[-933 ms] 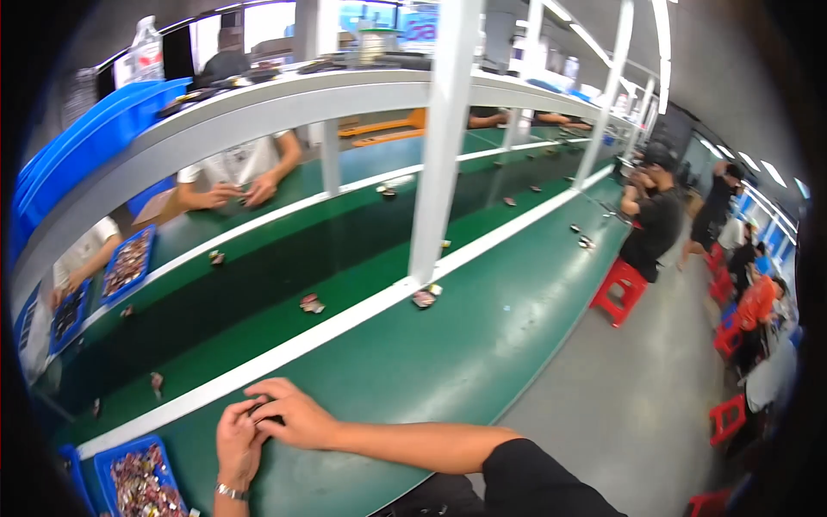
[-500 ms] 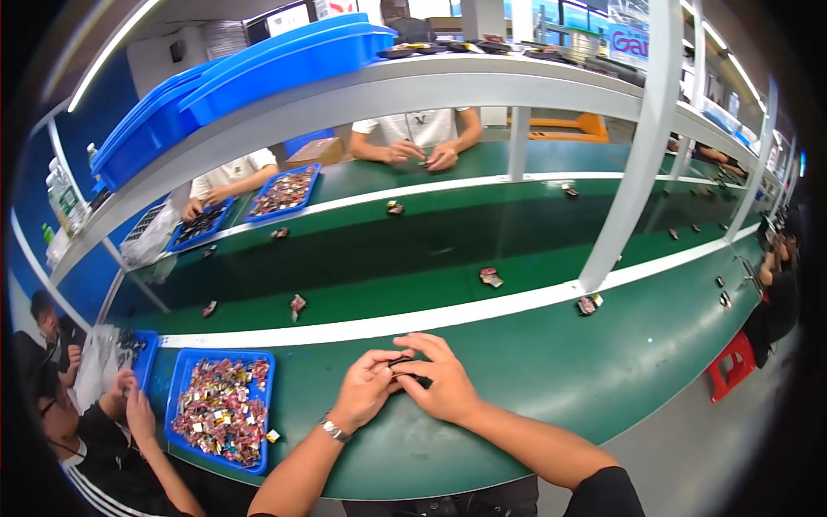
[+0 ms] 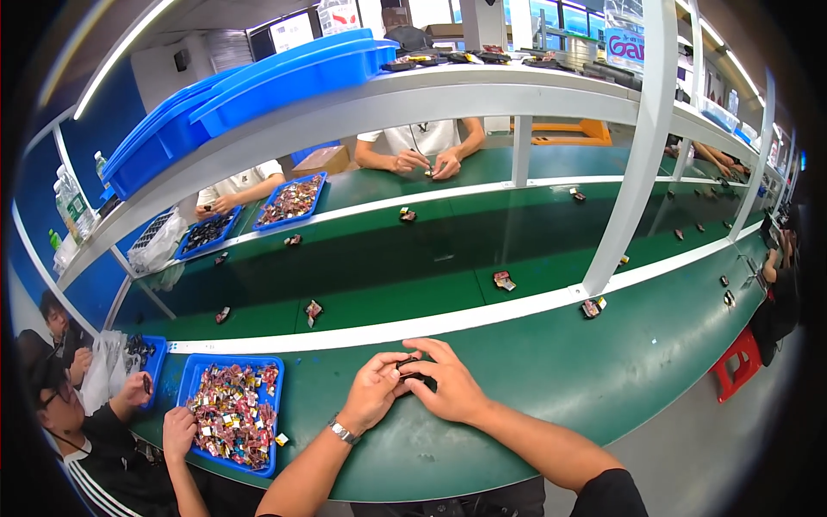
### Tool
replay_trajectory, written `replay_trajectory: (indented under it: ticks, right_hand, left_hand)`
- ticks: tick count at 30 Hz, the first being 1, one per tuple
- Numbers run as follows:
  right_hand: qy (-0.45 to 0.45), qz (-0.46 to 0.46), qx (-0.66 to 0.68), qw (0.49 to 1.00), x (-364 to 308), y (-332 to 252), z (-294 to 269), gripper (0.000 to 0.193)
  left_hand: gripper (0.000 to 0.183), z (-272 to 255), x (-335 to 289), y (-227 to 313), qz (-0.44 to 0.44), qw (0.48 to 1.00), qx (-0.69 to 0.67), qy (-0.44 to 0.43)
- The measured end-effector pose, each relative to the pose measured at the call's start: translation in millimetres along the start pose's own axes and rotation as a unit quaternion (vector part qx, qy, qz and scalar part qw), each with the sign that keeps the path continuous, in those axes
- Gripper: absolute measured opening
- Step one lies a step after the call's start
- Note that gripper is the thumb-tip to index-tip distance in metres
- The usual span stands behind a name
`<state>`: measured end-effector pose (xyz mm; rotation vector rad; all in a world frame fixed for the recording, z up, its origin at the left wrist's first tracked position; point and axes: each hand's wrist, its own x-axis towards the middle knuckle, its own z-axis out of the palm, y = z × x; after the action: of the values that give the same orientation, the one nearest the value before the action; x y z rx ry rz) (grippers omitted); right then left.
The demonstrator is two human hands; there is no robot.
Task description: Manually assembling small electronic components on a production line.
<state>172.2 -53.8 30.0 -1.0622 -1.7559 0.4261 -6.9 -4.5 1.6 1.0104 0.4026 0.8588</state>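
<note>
Above the near side of the green worktop (image 3: 534,379), my left hand (image 3: 372,392) and my right hand (image 3: 448,386) meet around a small black piece (image 3: 410,365). Fingers of both hands are closed on it and cover most of it, so its exact kind cannot be made out. On my left wrist is a metal-banded watch (image 3: 343,431). Left of my left arm lies a blue tray (image 3: 277,405) heaped with small components (image 3: 233,409) in pink, yellow and white. One loose component (image 3: 282,439) rests just outside its right rim.
Beyond a white rail (image 3: 362,331), a green belt (image 3: 413,297) carries scattered small assemblies (image 3: 504,280). A white post (image 3: 633,164) and overhead shelf with blue trays (image 3: 250,86) cross the view. A co-worker's hand (image 3: 179,431) is at the component tray; a red stool (image 3: 738,364) stands right.
The co-worker at left has parted their hands, bringing one to the component tray. My hands stay together on the black piece with small finger shifts. The view has shifted slightly.
</note>
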Motion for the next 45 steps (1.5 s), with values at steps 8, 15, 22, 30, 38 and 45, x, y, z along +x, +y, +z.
replay_trajectory:
  ticks: [8,15,22,30,38,45]
  right_hand:
    - [0.039,-0.086,-0.106,0.99,3.2,3.4,-0.1,0.021]
    - [0.02,-0.093,-0.118,0.988,6.4,2.3,-0.7,0.024]
    - [-0.004,-0.099,-0.17,0.98,6.3,4.8,-1.8,0.024]
    - [-0.008,-0.112,-0.197,0.974,4.8,-0.3,-6.1,0.023]
    - [-0.01,-0.103,-0.209,0.972,4.1,0.9,-5.8,0.019]
    - [-0.001,-0.1,-0.214,0.972,3.4,2.9,0.4,0.016]
  left_hand:
    - [0.03,-3.2,-4.4,0.9,-0.038,0.999,-0.007,0.037]
    - [0.031,-4.1,-3.5,4.1,-0.064,0.996,0.006,0.064]
    - [0.031,-6.7,-3.3,3.4,-0.066,0.997,0.013,0.049]
    - [0.031,-4.3,-3.5,2.5,-0.063,0.997,0.022,0.036]
    - [0.03,-2.3,-3.2,0.8,-0.071,0.996,0.033,0.037]
    - [0.029,-0.1,-1.7,2.2,-0.066,0.996,0.034,0.044]
